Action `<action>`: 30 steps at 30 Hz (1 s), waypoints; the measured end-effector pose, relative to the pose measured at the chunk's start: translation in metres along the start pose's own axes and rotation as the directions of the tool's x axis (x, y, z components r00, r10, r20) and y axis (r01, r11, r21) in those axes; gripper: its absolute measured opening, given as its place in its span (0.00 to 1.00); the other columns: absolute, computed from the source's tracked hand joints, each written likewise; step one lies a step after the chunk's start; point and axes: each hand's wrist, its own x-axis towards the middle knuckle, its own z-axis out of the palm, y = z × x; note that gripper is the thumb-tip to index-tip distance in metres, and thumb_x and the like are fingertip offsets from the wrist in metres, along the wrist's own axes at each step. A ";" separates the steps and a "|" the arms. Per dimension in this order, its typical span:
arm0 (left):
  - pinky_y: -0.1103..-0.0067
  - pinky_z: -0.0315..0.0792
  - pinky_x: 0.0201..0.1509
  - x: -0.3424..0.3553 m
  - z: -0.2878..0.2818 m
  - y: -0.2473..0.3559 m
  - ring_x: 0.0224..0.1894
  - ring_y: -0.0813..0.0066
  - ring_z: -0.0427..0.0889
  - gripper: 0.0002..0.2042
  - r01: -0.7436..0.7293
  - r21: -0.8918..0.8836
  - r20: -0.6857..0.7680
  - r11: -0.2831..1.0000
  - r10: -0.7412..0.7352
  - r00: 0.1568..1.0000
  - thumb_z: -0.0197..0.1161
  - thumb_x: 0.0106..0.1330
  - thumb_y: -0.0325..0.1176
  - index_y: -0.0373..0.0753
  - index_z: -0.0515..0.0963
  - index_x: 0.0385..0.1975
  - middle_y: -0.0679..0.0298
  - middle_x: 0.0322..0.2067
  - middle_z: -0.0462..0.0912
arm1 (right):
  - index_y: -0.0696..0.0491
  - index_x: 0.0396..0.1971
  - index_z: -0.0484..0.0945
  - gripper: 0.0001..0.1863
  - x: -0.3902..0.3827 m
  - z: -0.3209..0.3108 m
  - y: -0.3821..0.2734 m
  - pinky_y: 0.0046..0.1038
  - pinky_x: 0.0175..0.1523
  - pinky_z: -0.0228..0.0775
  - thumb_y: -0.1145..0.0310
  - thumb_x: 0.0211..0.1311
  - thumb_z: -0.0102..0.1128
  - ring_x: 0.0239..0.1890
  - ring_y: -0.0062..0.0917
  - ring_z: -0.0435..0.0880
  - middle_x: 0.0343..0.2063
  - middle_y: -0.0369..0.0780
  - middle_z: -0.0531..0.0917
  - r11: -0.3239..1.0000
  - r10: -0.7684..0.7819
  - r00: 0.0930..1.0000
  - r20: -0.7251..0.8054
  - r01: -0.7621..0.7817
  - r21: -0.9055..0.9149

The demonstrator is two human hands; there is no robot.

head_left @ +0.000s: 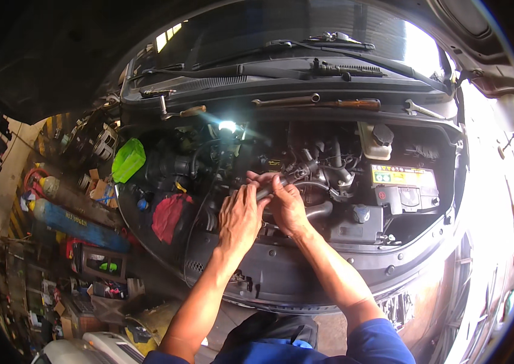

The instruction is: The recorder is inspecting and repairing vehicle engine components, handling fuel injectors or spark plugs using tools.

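Observation:
Both of my hands are together over the middle of an open car engine bay. My right hand [288, 209] is closed around a dark hose [264, 193], its thumb lying along the top. From the other side, my left hand [240, 217] has its fingers bent over the same piece. Where the hose ends is hidden by my fingers. Just beyond my hands lie metal and black engine parts [305, 167] with thin hoses and wires. A curved grey pipe [319, 211] runs to the right of my right wrist.
A lit lamp [227, 126] shines at the back of the bay. Wrenches [284, 100], a screwdriver [357, 104] and a ratchet [184, 111] lie along the cowl. The battery [405, 188] sits right; a red cloth [171, 217] and green container [129, 161] are left.

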 end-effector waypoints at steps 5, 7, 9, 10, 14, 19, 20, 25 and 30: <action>0.62 0.75 0.50 0.005 0.012 -0.020 0.45 0.51 0.83 0.10 0.005 -0.067 0.017 0.998 -0.004 1.000 0.65 0.70 0.29 0.36 0.78 0.47 0.55 0.40 0.84 | 0.57 0.61 0.75 0.24 -0.001 0.000 -0.011 0.39 0.73 0.66 0.56 0.77 0.59 0.70 0.31 0.74 0.60 0.44 0.81 0.984 0.127 0.991 -0.034 -0.130 -0.121; 0.62 0.74 0.52 0.007 0.013 -0.033 0.46 0.51 0.83 0.10 -0.029 -0.095 -0.061 0.995 0.023 0.998 0.64 0.70 0.29 0.37 0.78 0.47 0.57 0.41 0.84 | 0.58 0.70 0.67 0.34 -0.002 0.001 -0.019 0.42 0.72 0.67 0.51 0.74 0.62 0.68 0.35 0.75 0.65 0.46 0.77 0.956 0.161 0.986 0.052 -0.143 -0.258; 0.62 0.70 0.57 0.009 0.011 -0.049 0.45 0.55 0.84 0.11 -0.081 -0.077 -0.080 0.994 0.075 0.994 0.65 0.68 0.28 0.37 0.78 0.49 0.58 0.42 0.85 | 0.57 0.75 0.59 0.43 0.001 0.000 -0.030 0.45 0.71 0.69 0.48 0.71 0.65 0.67 0.37 0.77 0.64 0.48 0.78 0.912 0.222 0.975 0.009 -0.204 -0.355; 0.62 0.69 0.59 0.009 0.011 -0.056 0.46 0.56 0.84 0.11 -0.073 -0.071 -0.069 0.995 0.068 0.995 0.65 0.69 0.29 0.37 0.78 0.49 0.58 0.42 0.85 | 0.56 0.75 0.58 0.43 0.000 -0.002 -0.035 0.45 0.67 0.74 0.47 0.71 0.65 0.64 0.38 0.80 0.62 0.48 0.79 0.910 0.239 0.970 -0.042 -0.239 -0.340; 0.61 0.67 0.65 0.010 0.009 -0.086 0.47 0.56 0.84 0.10 -0.099 -0.125 -0.017 0.987 0.098 0.995 0.62 0.73 0.35 0.37 0.79 0.47 0.59 0.41 0.85 | 0.57 0.67 0.67 0.36 0.002 -0.006 -0.049 0.31 0.40 0.85 0.41 0.77 0.51 0.36 0.31 0.89 0.43 0.47 0.85 0.895 0.312 0.942 -0.125 -0.335 -0.294; 0.61 0.66 0.67 0.017 0.017 -0.106 0.46 0.61 0.84 0.11 -0.246 -0.176 -0.011 0.953 0.248 0.969 0.68 0.66 0.27 0.37 0.79 0.46 0.62 0.41 0.86 | 0.59 0.60 0.75 0.29 0.001 -0.003 -0.048 0.28 0.33 0.82 0.47 0.78 0.55 0.27 0.27 0.86 0.34 0.47 0.86 0.883 0.275 0.947 -0.168 -0.318 -0.346; 0.61 0.67 0.67 0.021 0.019 -0.107 0.46 0.62 0.84 0.11 -0.250 -0.188 0.004 0.950 0.256 0.967 0.69 0.66 0.27 0.37 0.78 0.46 0.63 0.40 0.86 | 0.59 0.60 0.75 0.26 0.002 -0.003 -0.048 0.28 0.32 0.81 0.51 0.77 0.57 0.26 0.26 0.86 0.33 0.48 0.86 0.891 0.253 0.944 -0.213 -0.313 -0.329; 0.62 0.67 0.67 0.049 0.037 -0.106 0.46 0.68 0.84 0.12 -0.352 -0.235 -0.023 0.906 0.356 0.934 0.69 0.66 0.29 0.39 0.79 0.47 0.66 0.39 0.85 | 0.66 0.55 0.76 0.28 0.008 -0.007 -0.045 0.27 0.27 0.78 0.53 0.79 0.49 0.20 0.28 0.83 0.26 0.51 0.85 0.871 0.037 0.915 -0.401 -0.227 -0.437; 0.63 0.73 0.64 0.078 0.056 -0.152 0.57 0.51 0.81 0.27 -0.224 -0.444 -0.123 0.868 0.188 0.974 0.71 0.67 0.46 0.38 0.77 0.61 0.53 0.54 0.82 | 0.65 0.50 0.79 0.29 0.010 -0.012 -0.052 0.26 0.25 0.75 0.51 0.78 0.45 0.19 0.27 0.81 0.23 0.48 0.84 0.855 -0.155 0.829 -0.537 -0.160 -0.494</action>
